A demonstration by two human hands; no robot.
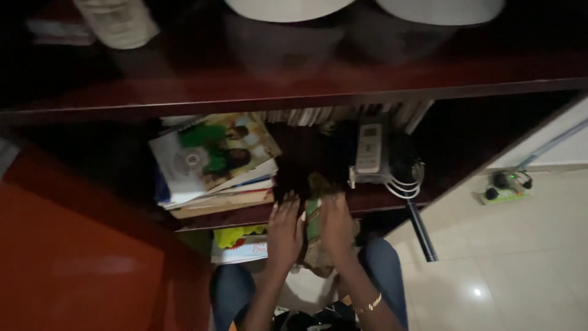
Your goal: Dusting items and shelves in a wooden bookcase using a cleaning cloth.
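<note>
1. Both hands, left hand (285, 232) and right hand (337, 225), press flat around a green bundle (313, 219), possibly cloth.
2. Bundle sits at the shelf (380, 197) edge, beside the stacked books (211, 162); not yet shelved.

My view was dim and soft; shelf (294, 92) recesses sank into black shadow. Toward four o'clock the floor tiles (490, 270) caught a small glare spot. Edges blurred at twelve o'clock.

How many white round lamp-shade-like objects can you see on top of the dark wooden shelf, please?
2: one white round object sits at the top centre of the dark wooden shelf, the other to its right. Both are cropped; more may be hidden.
</note>
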